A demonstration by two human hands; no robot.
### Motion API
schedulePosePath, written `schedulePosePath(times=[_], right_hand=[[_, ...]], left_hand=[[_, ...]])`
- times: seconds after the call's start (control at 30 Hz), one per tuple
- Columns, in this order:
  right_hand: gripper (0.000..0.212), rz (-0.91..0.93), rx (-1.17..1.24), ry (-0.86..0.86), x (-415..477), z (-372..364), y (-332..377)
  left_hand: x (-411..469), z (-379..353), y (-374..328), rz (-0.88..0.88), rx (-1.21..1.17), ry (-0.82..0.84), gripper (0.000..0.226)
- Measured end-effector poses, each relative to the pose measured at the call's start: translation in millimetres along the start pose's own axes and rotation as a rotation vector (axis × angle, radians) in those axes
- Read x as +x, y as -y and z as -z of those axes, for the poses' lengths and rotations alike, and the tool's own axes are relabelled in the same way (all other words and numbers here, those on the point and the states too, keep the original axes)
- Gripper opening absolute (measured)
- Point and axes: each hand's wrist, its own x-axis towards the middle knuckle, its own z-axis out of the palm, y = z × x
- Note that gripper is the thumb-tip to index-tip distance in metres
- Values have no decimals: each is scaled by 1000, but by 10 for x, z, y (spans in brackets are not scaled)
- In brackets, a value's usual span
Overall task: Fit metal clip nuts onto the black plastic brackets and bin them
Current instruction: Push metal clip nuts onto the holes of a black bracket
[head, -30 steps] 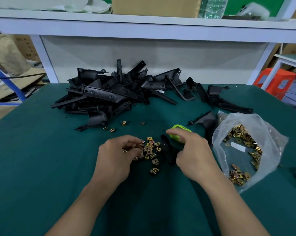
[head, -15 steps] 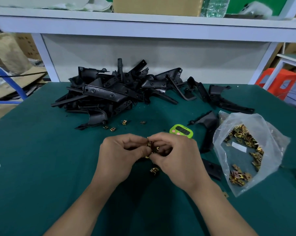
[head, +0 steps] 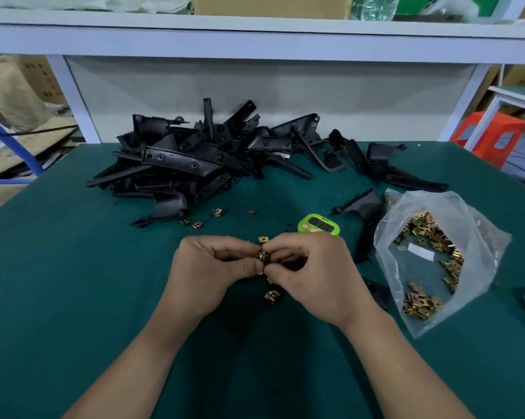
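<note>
My left hand (head: pixel 207 273) and my right hand (head: pixel 318 276) meet fingertip to fingertip low over the green table mat (head: pixel 74 297). The left thumb and fingers pinch a brass clip nut (head: pixel 262 257). My right hand curls round a dark piece, apparently a black bracket (head: pixel 291 263), pressed against that nut; most of it is hidden. Loose clip nuts (head: pixel 272 296) lie on the mat just under the hands. A big pile of black plastic brackets (head: pixel 194 164) fills the back of the table.
An open clear bag of clip nuts (head: pixel 430 255) lies at the right. A green timer (head: pixel 318 225) sits behind my right hand, with another bracket (head: pixel 367 213) beside it. A few stray nuts (head: pixel 197 225) lie near the pile. A white shelf frame (head: pixel 255 40) stands behind.
My right hand left the spot by the green timer and came in to meet the left hand. My left hand lifted a clip nut off the loose heap; both now hold together.
</note>
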Motion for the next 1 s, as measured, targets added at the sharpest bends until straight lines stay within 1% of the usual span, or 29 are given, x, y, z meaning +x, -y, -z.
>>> schedulePosePath(times=[0.03,0.1,0.17,0.23,0.43,0.53,0.6,0.67,0.73,0.8,0.9,1.0], right_hand=[[25,-26,56,33,8,10,-2],[20,-89,148,50,32,19,-20],[14,-134,213,9,48,16,-33],[11,-173,282,-24,59,20,-31],[13,-263,401,18,64,23,4],[13,-312,449,51,69,30,14],[15,-341,444,96,71,57,7],[16,-368,449,159,67,95,-3],[15,-384,476,233,59,133,-2],[15,-390,511,291,54,156,-4],[14,-384,548,325,50,166,-15],[15,-378,507,325,48,153,-3]], left_hand=[[-12,-3,-5,-32,43,-33,30],[-45,-16,-15,-117,187,-84,36],[-101,-52,-46,-197,309,-100,39],[-140,-97,-66,-256,374,-106,40],[-162,-113,-71,-250,441,-131,38],[-168,-96,-83,-267,496,-133,33],[-173,-85,-100,-270,515,-105,34],[-164,-61,-121,-276,539,-29,31],[-154,-30,-134,-271,526,57,24],[-139,-12,-128,-255,466,117,18],[-109,-9,-84,-222,398,143,13],[-75,-12,-22,-164,301,146,14]])
